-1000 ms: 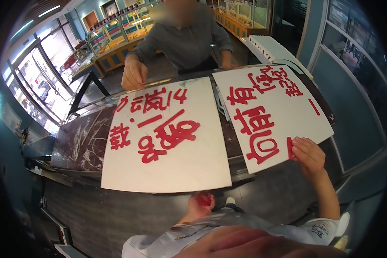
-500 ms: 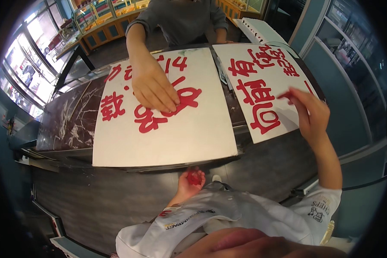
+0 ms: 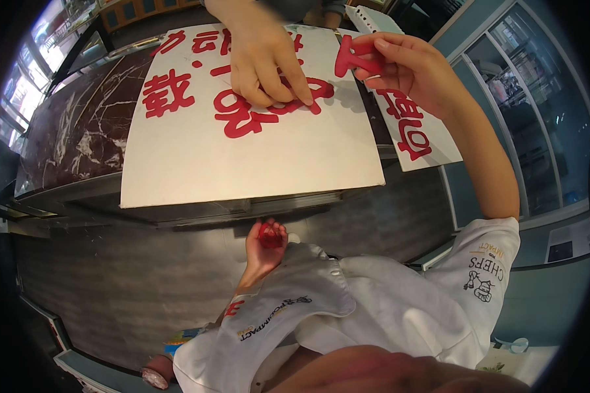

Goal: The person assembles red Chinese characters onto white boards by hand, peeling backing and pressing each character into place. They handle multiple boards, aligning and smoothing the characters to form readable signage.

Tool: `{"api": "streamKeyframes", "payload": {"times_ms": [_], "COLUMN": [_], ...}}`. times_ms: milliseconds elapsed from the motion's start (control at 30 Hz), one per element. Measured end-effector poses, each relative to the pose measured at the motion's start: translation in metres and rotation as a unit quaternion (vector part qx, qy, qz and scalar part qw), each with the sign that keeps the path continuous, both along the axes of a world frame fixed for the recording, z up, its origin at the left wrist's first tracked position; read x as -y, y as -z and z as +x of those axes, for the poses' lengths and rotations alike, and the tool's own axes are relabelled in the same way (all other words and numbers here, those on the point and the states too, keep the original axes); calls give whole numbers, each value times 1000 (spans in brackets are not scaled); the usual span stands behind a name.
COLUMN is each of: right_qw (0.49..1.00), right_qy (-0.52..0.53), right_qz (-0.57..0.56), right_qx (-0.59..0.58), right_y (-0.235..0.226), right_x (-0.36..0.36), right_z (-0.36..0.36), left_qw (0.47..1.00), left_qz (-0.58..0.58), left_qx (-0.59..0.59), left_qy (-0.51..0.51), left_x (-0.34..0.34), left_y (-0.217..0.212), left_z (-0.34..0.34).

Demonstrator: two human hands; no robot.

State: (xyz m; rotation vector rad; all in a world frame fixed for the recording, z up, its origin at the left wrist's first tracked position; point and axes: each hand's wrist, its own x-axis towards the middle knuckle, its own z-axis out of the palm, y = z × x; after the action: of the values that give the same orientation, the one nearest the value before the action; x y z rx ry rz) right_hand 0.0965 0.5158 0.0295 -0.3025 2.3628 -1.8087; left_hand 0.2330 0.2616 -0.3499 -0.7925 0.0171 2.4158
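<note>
My right hand (image 3: 410,72) is raised over the gap between two white boards, its fingers pinching a flat red cut-out piece (image 3: 345,57) with a T-like end. Close to my body, below the near edge of the larger white board (image 3: 242,177), my left hand (image 3: 259,257) curls palm up around a glossy red object (image 3: 271,236); its kind is unclear. Red cut-out characters (image 3: 239,124) lie on the larger board. Across from me, another person's hand (image 3: 262,65) presses on one of them, partly hiding it.
The boards rest on a dark marbled counter (image 3: 78,124). The second white board (image 3: 447,145), with more red characters, lies to the right, partly behind my right forearm. A white box-like object (image 3: 367,21) is at the far right. Glass-paned panels (image 3: 537,111) stand on the right.
My right hand has moved left and away from me off the right board, and the red piece now shows clearly in it. The other person's fingers have shifted on the character. The view has tilted.
</note>
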Motion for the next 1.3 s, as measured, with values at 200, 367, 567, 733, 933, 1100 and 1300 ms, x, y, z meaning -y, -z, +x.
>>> {"api": "streamKeyframes", "payload": {"times_ms": [200, 367, 567, 733, 933, 1100, 1300], "right_qw": [905, 778, 801, 949, 979, 942, 954], "right_qy": [22, 57, -7, 30, 26, 27, 32], "right_qz": [297, 441, 410, 278, 200, 306, 279], "right_qx": [-305, -444, -435, -146, -24, -131, -104], "right_y": [30, 29, 33, 55, 39, 22, 2], "right_x": [-9, -4, -5, -21, 2, 3, -15], "right_z": [-29, -24, -26, -64, -67, -45, -28], "left_qw": [999, 999, 999, 999, 1000, 1000, 1000], "left_qz": [8, 16, 19, 1, -11, -7, -21], "left_qx": [-46, -42, -38, -39, -27, -14, -12], "left_qy": [11, 10, 15, 16, -6, -2, 5], "left_x": [1, 0, -3, -6, -5, -5, -10], "left_y": [-1, -3, -3, -4, -8, -7, -11], "left_z": [2, 4, 5, 8, 13, 14, 13]}}
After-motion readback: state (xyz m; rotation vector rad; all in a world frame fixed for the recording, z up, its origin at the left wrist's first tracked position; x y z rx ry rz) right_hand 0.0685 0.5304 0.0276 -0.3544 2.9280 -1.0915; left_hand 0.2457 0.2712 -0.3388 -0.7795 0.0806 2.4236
